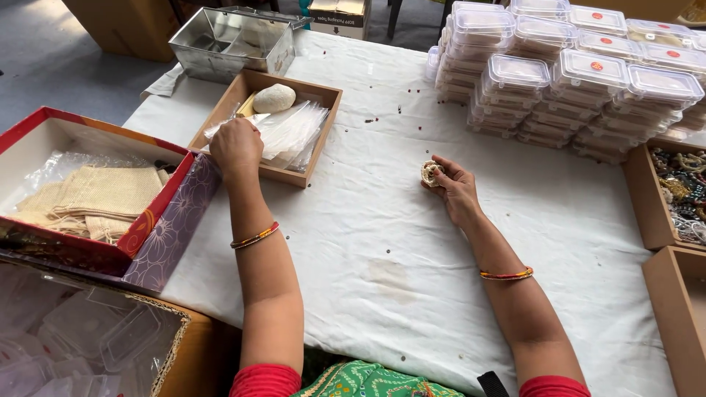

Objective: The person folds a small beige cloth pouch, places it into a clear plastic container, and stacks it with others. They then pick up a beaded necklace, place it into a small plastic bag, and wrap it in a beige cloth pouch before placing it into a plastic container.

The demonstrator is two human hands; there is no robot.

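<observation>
The left hand is placed over the shallow wooden tray, its grip pinched on the top sheet of a stack of clear plastic pouches; a smooth pale stone is seen resting at the tray's far end, approx. as a weight. The right hand is rested on the desk, fingers pressed together around a small round beaded ornament, cream and gold, w/ a coarse, knotted surface. Risks, as judged: the pouches are thin and slick, so two may be lifted at once or the stack dragged out from under the stone; loose beads could be shed from the ornament if squeezed hard, and small dark specks are already scattered on the wrinkled white cloth. Stacked clear lidded boxes stand well apart, far right; a red box of woven jute bags lies at left.
</observation>
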